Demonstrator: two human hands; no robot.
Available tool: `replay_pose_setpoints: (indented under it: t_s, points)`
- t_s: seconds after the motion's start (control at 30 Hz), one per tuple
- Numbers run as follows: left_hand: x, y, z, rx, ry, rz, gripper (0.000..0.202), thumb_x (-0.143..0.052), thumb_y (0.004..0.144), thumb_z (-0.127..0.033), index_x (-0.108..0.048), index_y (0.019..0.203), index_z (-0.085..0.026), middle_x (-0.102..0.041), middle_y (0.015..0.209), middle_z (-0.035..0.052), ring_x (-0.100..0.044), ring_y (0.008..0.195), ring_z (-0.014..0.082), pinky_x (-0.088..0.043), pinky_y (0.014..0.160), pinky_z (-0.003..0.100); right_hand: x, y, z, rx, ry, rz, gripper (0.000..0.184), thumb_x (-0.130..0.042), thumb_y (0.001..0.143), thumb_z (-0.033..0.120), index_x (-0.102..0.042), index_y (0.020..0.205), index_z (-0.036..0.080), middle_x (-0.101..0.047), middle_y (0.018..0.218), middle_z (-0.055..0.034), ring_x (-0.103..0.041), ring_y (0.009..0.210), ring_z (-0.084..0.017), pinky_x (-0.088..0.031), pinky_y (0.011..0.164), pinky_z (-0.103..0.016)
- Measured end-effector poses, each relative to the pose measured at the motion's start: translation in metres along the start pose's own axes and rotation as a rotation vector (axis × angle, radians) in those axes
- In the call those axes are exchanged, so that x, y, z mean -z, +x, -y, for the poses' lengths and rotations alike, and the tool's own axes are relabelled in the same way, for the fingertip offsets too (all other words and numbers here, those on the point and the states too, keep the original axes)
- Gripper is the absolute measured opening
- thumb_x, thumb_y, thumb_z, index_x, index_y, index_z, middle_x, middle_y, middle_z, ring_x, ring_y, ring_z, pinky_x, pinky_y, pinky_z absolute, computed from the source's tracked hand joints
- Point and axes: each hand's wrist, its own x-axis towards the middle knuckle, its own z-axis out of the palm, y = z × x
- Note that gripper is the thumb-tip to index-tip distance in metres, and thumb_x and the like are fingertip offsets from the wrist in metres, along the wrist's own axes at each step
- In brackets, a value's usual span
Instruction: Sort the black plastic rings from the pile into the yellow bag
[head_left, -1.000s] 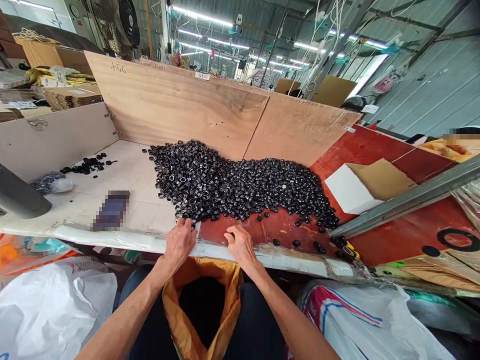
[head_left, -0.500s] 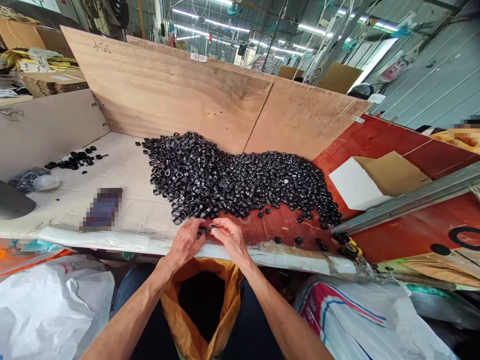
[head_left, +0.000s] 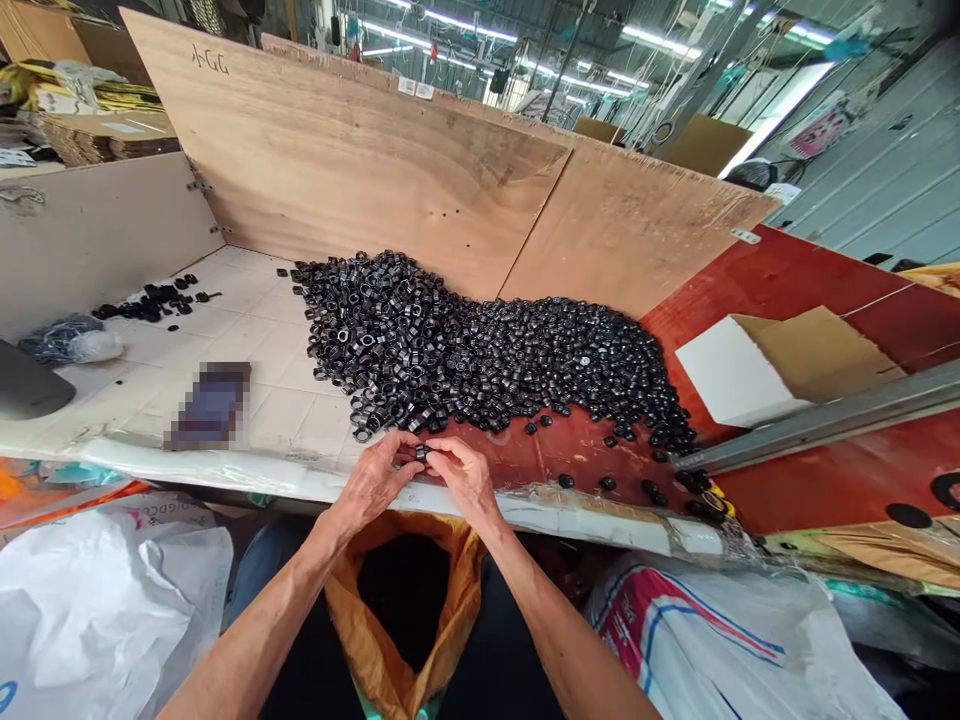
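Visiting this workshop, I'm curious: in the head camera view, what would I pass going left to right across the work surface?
A plastic bag, a small patch of black pieces, a blurred dark object, a big heap of black rings, a cardboard box.

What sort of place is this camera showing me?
It looks like a factory or workshop floor, probably for handling small parts: a large heap of small black rings lies on a bench with plywood boards along its back, under strip lights and beside corrugated metal walls.
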Motion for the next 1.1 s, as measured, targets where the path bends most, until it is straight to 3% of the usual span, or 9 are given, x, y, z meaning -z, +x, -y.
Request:
replay_pose_setpoints:
  t_s: [0.13,0.3,0.5,0.7,0.87,1.03,1.1]
  points:
    - [0.000,-0.002,0.004,-0.027,0.006,0.016,0.022,-0.067,0.095,-0.021,-0.066,0.117,-0.025,-0.076,0.105,0.0019,-0.076,0.093,0.0183,-0.064,0.088,0.035,0.001,-0.001,0.002,0.077,-0.016,-0.021,0.018,-0.076,0.085,0.035,-0.084,0.098,0.024,-0.078,0.104,-0.0072,-0.075,0.096,-0.024,-0.064,0.084,-0.033]
    - [0.001,-0.004,0.008,-0.047,0.014,0.029,0.026,-0.066,0.097,-0.021,-0.066,0.122,-0.026,-0.075,0.108,0.0022,-0.075,0.092,0.0178,-0.062,0.089,0.035,0.002,-0.002,-0.001,0.057,-0.004,0.006,0.023,-0.075,0.086,0.037,-0.082,0.104,0.024,-0.078,0.109,-0.0079,-0.076,0.100,-0.024,-0.063,0.090,-0.035]
    - [0.003,-0.006,0.006,-0.085,0.039,0.055,0.025,-0.062,0.100,-0.023,-0.067,0.124,-0.025,-0.074,0.117,0.0054,-0.073,0.105,0.0204,-0.059,0.097,0.038,-0.003,-0.004,-0.007,0.020,-0.061,-0.037,0.041,-0.071,0.089,0.046,-0.067,0.123,0.023,-0.076,0.092,-0.0032,-0.074,0.071,-0.019,-0.064,0.069,-0.031]
    - [0.004,-0.005,-0.002,-0.090,0.046,0.072,0.020,-0.062,0.099,-0.022,-0.069,0.118,-0.024,-0.075,0.115,0.0056,-0.072,0.109,0.0211,-0.057,0.100,0.038,-0.005,-0.009,0.003,0.024,-0.222,-0.036,0.028,-0.060,0.097,0.050,-0.068,0.101,0.023,-0.069,0.067,0.0003,-0.070,0.058,-0.018,-0.058,0.061,-0.028]
    - [0.005,-0.005,-0.008,-0.042,0.011,0.041,0.018,-0.063,0.097,-0.020,-0.068,0.114,-0.023,-0.075,0.105,0.0026,-0.073,0.094,0.0176,-0.059,0.089,0.032,-0.003,-0.013,0.009,0.035,-0.157,0.058,0.029,-0.062,0.097,0.050,-0.071,0.105,0.024,-0.075,0.084,-0.0035,-0.075,0.069,-0.021,-0.061,0.067,-0.031]
    - [0.005,-0.006,-0.008,-0.035,-0.014,0.024,0.018,-0.065,0.094,-0.020,-0.067,0.112,-0.022,-0.075,0.102,0.0029,-0.073,0.092,0.0174,-0.059,0.086,0.032,-0.007,-0.010,0.006,0.116,-0.350,-0.036,0.045,-0.053,0.104,0.050,-0.063,0.068,0.024,-0.059,0.060,-0.0021,-0.058,0.058,-0.018,-0.053,0.064,-0.031]
    - [0.004,-0.006,-0.007,-0.025,-0.031,0.013,0.019,-0.065,0.093,-0.021,-0.067,0.112,-0.022,-0.075,0.102,0.0033,-0.073,0.090,0.0174,-0.059,0.086,0.033,-0.008,-0.010,0.008,0.192,-0.379,-0.067,0.043,-0.050,0.105,0.046,-0.066,0.072,0.024,-0.063,0.069,-0.0043,-0.060,0.065,-0.019,-0.053,0.070,-0.032]
